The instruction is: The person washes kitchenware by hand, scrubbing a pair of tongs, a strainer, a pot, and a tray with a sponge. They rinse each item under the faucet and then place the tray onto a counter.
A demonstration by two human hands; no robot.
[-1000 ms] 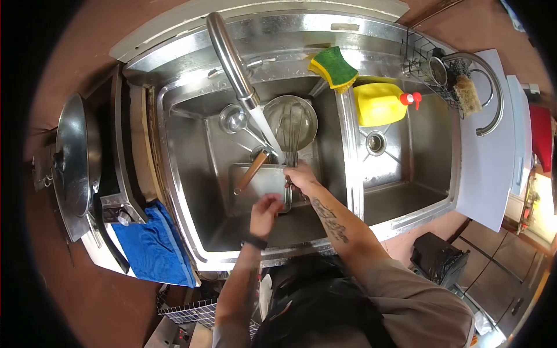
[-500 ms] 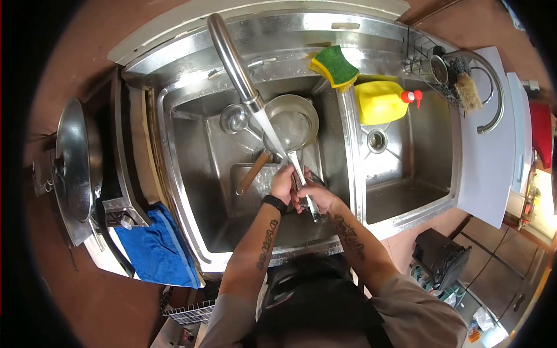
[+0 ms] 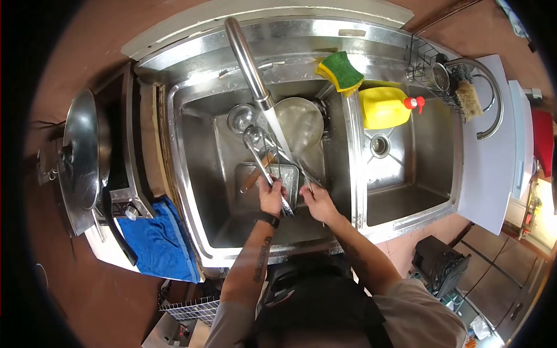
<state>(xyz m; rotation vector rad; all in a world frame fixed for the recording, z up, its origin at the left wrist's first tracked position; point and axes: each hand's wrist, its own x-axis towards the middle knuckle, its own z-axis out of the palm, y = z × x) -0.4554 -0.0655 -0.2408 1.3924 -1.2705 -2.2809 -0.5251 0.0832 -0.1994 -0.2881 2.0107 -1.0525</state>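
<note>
Stainless-steel sink (image 3: 200,191) below, my left grip (image 3: 271,197) clasps a long-handled metal utensil (image 3: 261,165); my right grip (image 3: 318,204) pinches a slimmer one (image 3: 304,173), apparently tilted to catch running water (image 3: 278,132).

Location type: kitchen. Identifying features: a double-bowl steel sink (image 3: 357,174) with a running faucet (image 3: 248,61); a sponge (image 3: 343,71) on the sink ledge; a yellow bottle (image 3: 384,108) at the right bowl; a bowl (image 3: 299,123) and a ladle (image 3: 241,118) in the left bowl. A lidded pan (image 3: 82,153) and a blue towel (image 3: 161,243) are located left of the sink. Home or commercial use: indeterminate.
</note>
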